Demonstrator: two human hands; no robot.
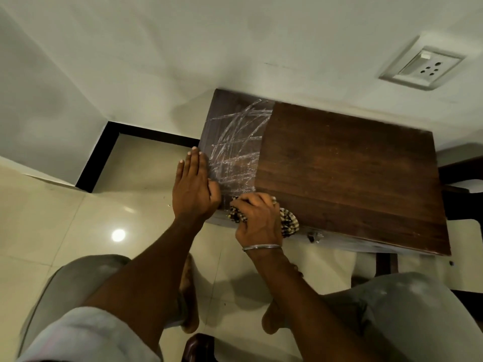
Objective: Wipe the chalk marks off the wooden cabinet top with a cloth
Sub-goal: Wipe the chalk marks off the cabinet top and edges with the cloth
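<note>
Looking down through the head camera, I see the dark brown rectangular wooden cabinet top (347, 173) set against a pale wall. I judge it rigid and heavy, so it should not shift under rubbing. White scribbled chalk marks (235, 142) cover its left strip; they look dusty and likely to smear. The left hand (194, 186) lies flat on that left edge, its fingers (194, 160) straight and pressed together. The right hand (257, 218) curls its fingers round a black-and-cream checked cloth (288, 222) on the near edge, at the near end of the marks. Soft and light, the cloth is best gripped wadded, as here. A small metal latch (315, 236) shows on the cabinet's front; what lies inside is hidden.
</note>
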